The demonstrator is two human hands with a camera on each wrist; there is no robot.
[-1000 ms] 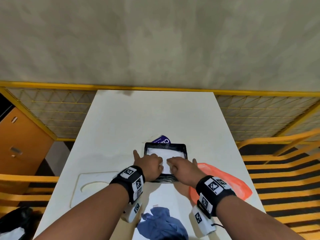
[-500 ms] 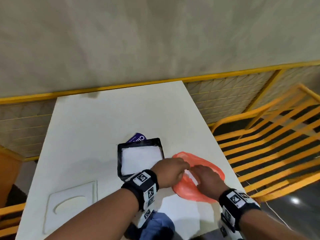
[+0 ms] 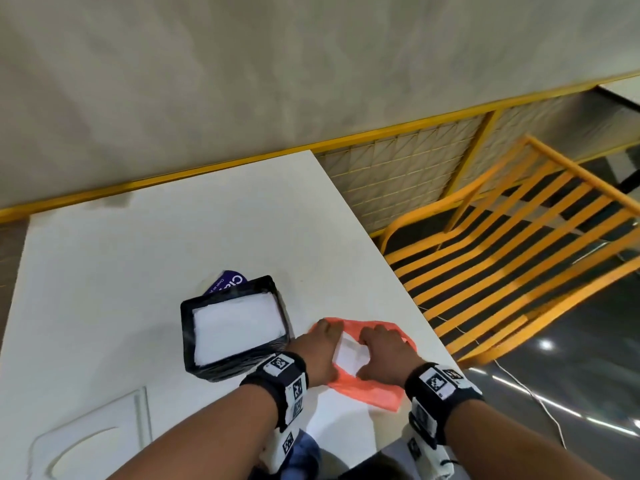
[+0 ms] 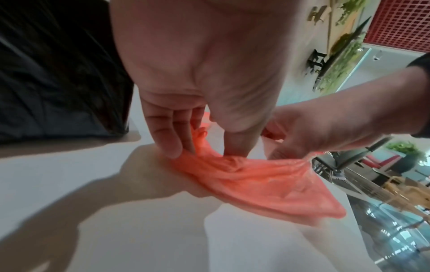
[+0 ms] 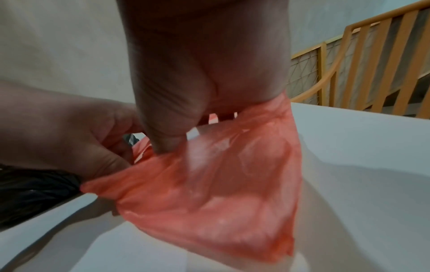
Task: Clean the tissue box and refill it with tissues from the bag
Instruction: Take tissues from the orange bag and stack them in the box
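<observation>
Currently both hands work the orange bag point(image 3: 363, 389), which lies flat on the tabletop point(image 3: 173, 244) near its 3 o'clock edge, long axis running 10 to 4 o'clock. Left hand point(image 3: 317, 351) fingers point(image 4: 167, 136) pinch the bag's left mouth edge; right hand point(image 3: 382, 353) fingers pinch the right edge, exposing white tissues point(image 3: 349, 353). The black tissue box point(image 3: 235, 327), open side up and filled with white sheets, sits just beside the bag at its 9 o'clock.
</observation>
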